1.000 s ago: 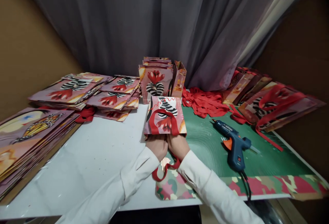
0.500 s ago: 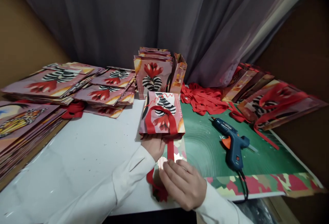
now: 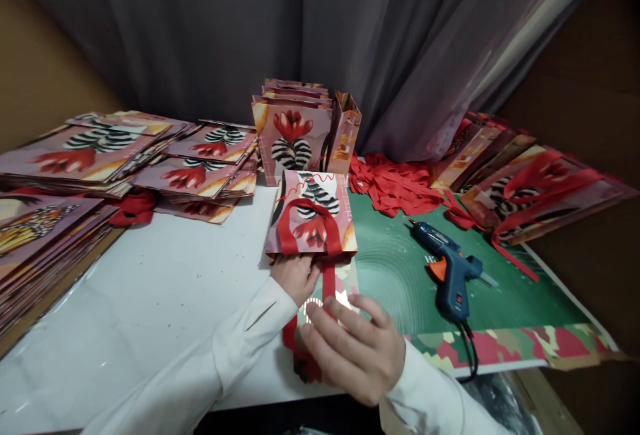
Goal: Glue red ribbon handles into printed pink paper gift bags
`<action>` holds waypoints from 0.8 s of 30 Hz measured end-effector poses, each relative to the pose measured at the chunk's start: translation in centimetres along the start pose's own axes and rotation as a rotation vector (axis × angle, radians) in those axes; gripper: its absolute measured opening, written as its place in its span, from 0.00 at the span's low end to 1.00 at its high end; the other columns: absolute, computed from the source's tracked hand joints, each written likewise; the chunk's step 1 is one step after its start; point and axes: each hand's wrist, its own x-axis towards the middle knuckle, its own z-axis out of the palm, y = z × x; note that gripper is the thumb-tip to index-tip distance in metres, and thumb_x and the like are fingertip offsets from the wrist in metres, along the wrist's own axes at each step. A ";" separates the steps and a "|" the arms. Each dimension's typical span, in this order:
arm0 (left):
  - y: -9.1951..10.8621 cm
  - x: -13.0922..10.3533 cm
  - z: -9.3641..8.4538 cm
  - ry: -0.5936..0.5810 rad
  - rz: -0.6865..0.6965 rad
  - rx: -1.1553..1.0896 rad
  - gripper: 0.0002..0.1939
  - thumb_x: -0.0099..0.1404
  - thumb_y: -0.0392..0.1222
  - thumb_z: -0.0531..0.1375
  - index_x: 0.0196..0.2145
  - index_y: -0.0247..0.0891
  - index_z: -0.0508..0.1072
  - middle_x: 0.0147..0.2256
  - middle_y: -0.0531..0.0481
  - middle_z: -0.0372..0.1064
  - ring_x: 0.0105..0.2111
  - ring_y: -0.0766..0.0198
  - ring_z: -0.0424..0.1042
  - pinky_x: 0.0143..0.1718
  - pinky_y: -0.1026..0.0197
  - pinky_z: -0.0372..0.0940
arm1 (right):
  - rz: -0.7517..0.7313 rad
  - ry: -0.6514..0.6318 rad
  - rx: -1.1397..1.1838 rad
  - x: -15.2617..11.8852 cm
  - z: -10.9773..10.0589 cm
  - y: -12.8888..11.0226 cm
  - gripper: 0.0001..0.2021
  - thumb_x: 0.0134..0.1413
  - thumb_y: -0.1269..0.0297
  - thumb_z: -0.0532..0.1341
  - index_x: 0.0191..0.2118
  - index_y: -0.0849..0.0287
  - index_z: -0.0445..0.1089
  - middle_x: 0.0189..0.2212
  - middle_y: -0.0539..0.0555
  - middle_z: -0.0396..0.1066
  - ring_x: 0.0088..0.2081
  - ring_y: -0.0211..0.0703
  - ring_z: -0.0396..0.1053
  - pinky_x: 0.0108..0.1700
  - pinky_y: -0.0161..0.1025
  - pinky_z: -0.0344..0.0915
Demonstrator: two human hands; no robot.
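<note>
A paper gift bag (image 3: pixel 325 205) with a printed red flower and zebra-striped shapes lies flat in the middle, its mouth toward me. A red ribbon handle (image 3: pixel 311 203) loops over its upper face. My left hand (image 3: pixel 295 277) reaches into the mouth of the bag, and most of its fingers are hidden inside. A second red ribbon (image 3: pixel 329 282) trails out of the mouth toward me. Over its near end my right hand (image 3: pixel 357 348) hovers, fingers spread and nothing seen in them.
A blue glue gun (image 3: pixel 453 275) lies on the green mat (image 3: pixel 385 288) at right. Behind it are a heap of red ribbons (image 3: pixel 395 185) and finished-looking bags (image 3: pixel 530 188). Upright bags (image 3: pixel 293 135) stand at the back; flat bag stacks (image 3: pixel 100 148) fill the left.
My right hand has lifted a little and its fingers have spread apart. My left hand stays at the bag's mouth. The whole view has shifted slightly.
</note>
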 end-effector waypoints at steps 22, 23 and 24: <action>0.1 0.1 -0.1 -0.034 0.038 0.128 0.18 0.68 0.44 0.50 0.49 0.38 0.73 0.46 0.39 0.73 0.48 0.46 0.71 0.50 0.48 0.63 | 1.122 0.319 1.062 -2.4 -1.4 2.8 0.22 0.68 0.61 0.44 0.46 0.54 0.76 0.40 0.55 0.77 0.41 0.46 0.72 0.45 0.46 0.68; 0.1 0.2 -0.1 -0.032 0.040 0.125 0.18 0.68 0.44 0.50 0.49 0.37 0.73 0.46 0.39 0.73 0.48 0.46 0.71 0.50 0.48 0.63 | 1.133 0.339 1.083 -2.6 -1.5 3.1 0.22 0.68 0.61 0.44 0.47 0.54 0.76 0.41 0.55 0.78 0.41 0.46 0.72 0.45 0.46 0.68; 0.1 0.2 -0.1 -0.030 0.041 0.123 0.18 0.68 0.44 0.50 0.49 0.37 0.73 0.47 0.39 0.73 0.49 0.46 0.71 0.50 0.48 0.63 | 1.143 0.354 1.091 -2.7 -1.6 3.4 0.21 0.68 0.60 0.45 0.48 0.54 0.75 0.42 0.56 0.78 0.41 0.46 0.72 0.45 0.47 0.69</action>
